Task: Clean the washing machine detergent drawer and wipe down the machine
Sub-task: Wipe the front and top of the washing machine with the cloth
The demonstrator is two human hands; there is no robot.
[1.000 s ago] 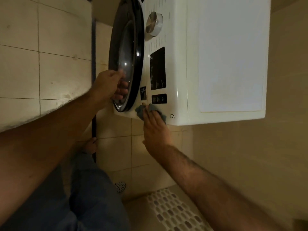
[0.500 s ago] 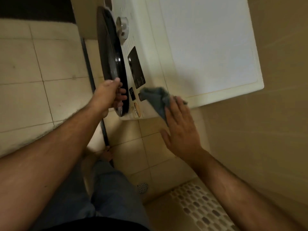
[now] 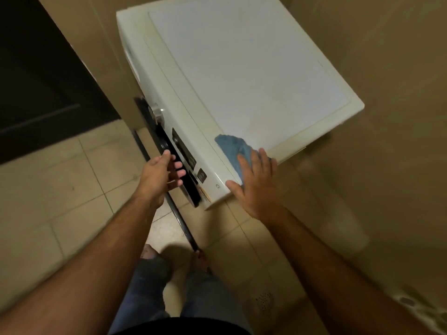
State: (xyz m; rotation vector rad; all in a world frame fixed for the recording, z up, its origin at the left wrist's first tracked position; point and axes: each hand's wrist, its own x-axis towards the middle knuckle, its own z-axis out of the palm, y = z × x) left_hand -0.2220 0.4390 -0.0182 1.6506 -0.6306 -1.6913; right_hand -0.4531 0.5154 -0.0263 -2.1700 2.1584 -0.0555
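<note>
Right hand point(image 3: 257, 182) fingers spread, pressing cloth point(image 3: 233, 147) on washing machine point(image 3: 242, 68) | left hand point(image 3: 158, 176) fingers curled on door point(image 3: 169, 151)

Floor point(image 3: 60, 189): beige tiles with pale grout lines; carries the washer point(image 3: 242, 76), which stands against the wall at right; a dark strip point(image 3: 180, 221) runs across the tiles from below the washer front toward the viewer; a round drain point(image 3: 264, 299) is set in the tiles at lower right; bare feet point(image 3: 148, 253) rest beside the strip.
</note>
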